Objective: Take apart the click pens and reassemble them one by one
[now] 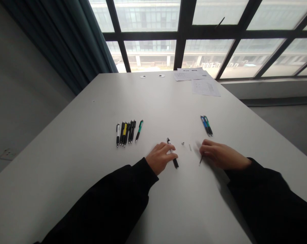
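My left hand point(161, 156) rests on the table with its fingers closed round a white and black pen barrel point(175, 163), whose lower end looks open, without a tip. In my right hand point(216, 154) a thin dark pen refill point(200, 160) is pinched, its point slanting down toward the tabletop. Between the two hands lie a small grey pen tip point(183, 143) and a little spring point(190, 147), neither touched by a finger.
Several pens point(125, 134) lie side by side at the left, a green pen point(139, 130) just apart from them. Blue and green pens point(206, 125) lie beyond my right hand. Papers point(205, 87) cover the far right of the white table point(148, 105), near the windows.
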`<state>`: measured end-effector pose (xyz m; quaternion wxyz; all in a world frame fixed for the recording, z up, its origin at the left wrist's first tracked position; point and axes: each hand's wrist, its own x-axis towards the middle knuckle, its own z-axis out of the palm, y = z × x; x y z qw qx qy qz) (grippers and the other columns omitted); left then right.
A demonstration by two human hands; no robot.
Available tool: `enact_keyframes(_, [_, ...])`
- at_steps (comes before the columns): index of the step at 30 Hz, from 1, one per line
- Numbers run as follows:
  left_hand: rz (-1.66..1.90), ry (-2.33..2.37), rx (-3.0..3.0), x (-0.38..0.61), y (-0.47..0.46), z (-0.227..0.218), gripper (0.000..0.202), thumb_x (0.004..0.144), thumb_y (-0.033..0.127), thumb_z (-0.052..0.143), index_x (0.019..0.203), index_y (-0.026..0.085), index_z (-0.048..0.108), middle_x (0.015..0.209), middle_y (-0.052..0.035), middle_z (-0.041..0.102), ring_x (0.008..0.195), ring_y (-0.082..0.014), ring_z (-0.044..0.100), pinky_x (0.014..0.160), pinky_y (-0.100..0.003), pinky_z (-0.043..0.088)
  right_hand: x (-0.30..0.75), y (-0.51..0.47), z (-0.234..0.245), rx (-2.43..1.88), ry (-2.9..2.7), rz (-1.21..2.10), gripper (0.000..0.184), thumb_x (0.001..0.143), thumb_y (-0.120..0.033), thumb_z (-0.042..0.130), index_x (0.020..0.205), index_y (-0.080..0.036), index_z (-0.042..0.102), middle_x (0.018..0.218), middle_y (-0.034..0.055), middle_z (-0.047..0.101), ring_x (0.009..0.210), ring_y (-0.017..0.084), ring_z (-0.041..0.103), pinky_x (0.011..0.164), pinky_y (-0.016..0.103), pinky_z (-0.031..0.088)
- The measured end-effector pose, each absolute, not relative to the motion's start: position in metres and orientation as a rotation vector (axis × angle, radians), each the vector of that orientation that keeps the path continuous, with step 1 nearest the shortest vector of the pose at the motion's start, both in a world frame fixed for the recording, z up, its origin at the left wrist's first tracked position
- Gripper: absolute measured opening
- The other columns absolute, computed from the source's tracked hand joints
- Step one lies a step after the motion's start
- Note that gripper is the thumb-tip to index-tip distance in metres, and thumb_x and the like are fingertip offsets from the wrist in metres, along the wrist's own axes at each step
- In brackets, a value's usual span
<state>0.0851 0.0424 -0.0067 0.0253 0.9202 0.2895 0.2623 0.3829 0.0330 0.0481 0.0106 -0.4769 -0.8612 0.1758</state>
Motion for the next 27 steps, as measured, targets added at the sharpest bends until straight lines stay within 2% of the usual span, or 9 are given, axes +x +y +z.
enact_keyframes(3, [0.888,0.955,2.777,0.087,0.041,-0.005,0.005,0.089,0.016,0.062,0.091,0.019,0.066,0.11,-0.0065,0.067,0.101,-0.0229,0.056,0.085,-0.037,0.047,0.38,0.032,0.044,-1.468,-2.684,0.56,0.016,0.09,-0.013,0.045,0.091,-0.022,0.058,0.101,0.0061,0.057,0.068,0.014,0.059,0.069,0.027,0.048])
enact_keyframes(6, [1.047,1.016,2.667,0.089,0.039,0.001,0.003,0.09,0.016,0.06,0.092,0.017,0.062,0.104,-0.0077,0.069,0.102,-0.0234,0.057,0.088,-0.039,0.044,0.378,0.032,0.041,-1.419,-2.604,0.555,0.013,0.092,-0.016,0.044,0.09,-0.021,0.056,0.099,0.0064,0.057,0.069,0.015,0.058,0.068,0.029,0.049])
enact_keyframes(8, [1.202,0.997,2.536,0.09,0.037,0.006,0.007,0.093,0.016,0.054,0.094,0.015,0.061,0.097,-0.0089,0.069,0.096,-0.0212,0.06,0.085,-0.037,0.046,0.377,0.032,0.039,-1.377,-2.476,0.506,0.013,0.095,-0.019,0.042,0.09,-0.021,0.053,0.095,0.0071,0.059,0.072,0.017,0.058,0.07,0.031,0.049])
enact_keyframes(11, [1.285,0.909,2.213,0.092,0.032,0.011,0.016,0.096,0.023,0.051,0.099,0.012,0.062,0.089,-0.009,0.068,0.076,-0.0153,0.062,0.072,-0.03,0.051,0.37,0.027,0.038,-1.305,-2.141,0.433,0.009,0.097,-0.025,0.045,0.095,-0.022,0.052,0.093,0.0078,0.061,0.079,0.02,0.059,0.074,0.035,0.049])
enact_keyframes(13, [1.168,0.85,1.889,0.094,0.03,0.012,0.024,0.096,0.03,0.052,0.103,0.01,0.064,0.082,-0.0076,0.068,0.061,-0.0113,0.06,0.06,-0.026,0.051,0.362,0.021,0.039,-1.236,-1.858,0.58,0.01,0.097,-0.03,0.05,0.103,-0.022,0.053,0.09,0.0064,0.061,0.072,0.018,0.057,0.066,0.032,0.048])
enact_keyframes(15, [0.962,0.767,1.56,0.096,0.028,0.012,0.032,0.094,0.038,0.056,0.104,0.009,0.065,0.078,-0.007,0.068,0.052,-0.0093,0.058,0.053,-0.024,0.049,0.353,0.015,0.041,-1.137,-1.592,0.901,0.014,0.096,-0.033,0.054,0.106,-0.023,0.054,0.087,0.0041,0.06,0.059,0.013,0.05,0.05,0.027,0.041])
enact_keyframes(17, [0.767,0.674,1.325,0.097,0.029,0.012,0.04,0.089,0.044,0.062,0.103,0.007,0.066,0.079,-0.0082,0.068,0.052,-0.0098,0.059,0.05,-0.023,0.048,0.345,0.011,0.045,-1.018,-1.382,1.217,0.013,0.094,-0.035,0.058,0.1,-0.023,0.056,0.087,0.003,0.059,0.051,0.009,0.045,0.041,0.023,0.032])
enact_keyframes(19, [0.659,0.618,1.21,0.098,0.03,0.012,0.044,0.084,0.047,0.068,0.101,0.006,0.067,0.08,-0.0086,0.068,0.054,-0.0107,0.061,0.051,-0.023,0.049,0.339,0.008,0.049,-0.925,-1.239,1.394,0.015,0.091,-0.035,0.063,0.095,-0.023,0.056,0.088,0.003,0.061,0.051,0.009,0.049,0.038,0.02,0.03])
enact_keyframes(27, [0.558,0.574,1.092,0.097,0.032,0.01,0.045,0.079,0.049,0.073,0.099,0.008,0.067,0.078,-0.0057,0.066,0.054,-0.0104,0.062,0.048,-0.021,0.049,0.332,0.007,0.052,-0.877,-1.15,1.449,0.02,0.089,-0.035,0.066,0.098,-0.024,0.052,0.089,0.0036,0.069,0.057,0.012,0.061,0.037,0.018,0.041])
